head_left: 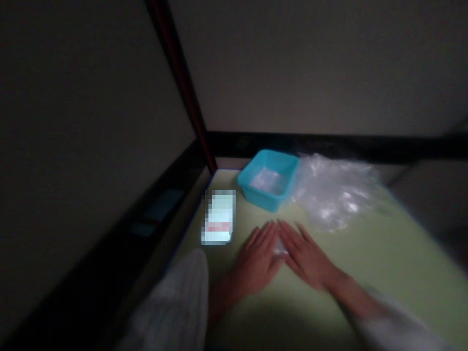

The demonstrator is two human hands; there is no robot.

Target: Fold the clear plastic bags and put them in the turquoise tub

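My left hand [256, 261] and my right hand [305, 253] lie flat, palms down, on a pale green table [383, 253], their fingers stretched out and their fingertips almost meeting. Between and partly under them shows a small whitish, clear piece [281, 248] that I cannot make out. Both hands press on or rest against it. A turquoise plastic tub [268, 180] with something clear inside stands just beyond the hands. The picture is dim and blurred.
A heap of clear plastic bags [336, 192] lies right of the tub. A white label or card [218, 218], blurred out, sits left of the hands near the table's edge. Walls close in at the left and the back.
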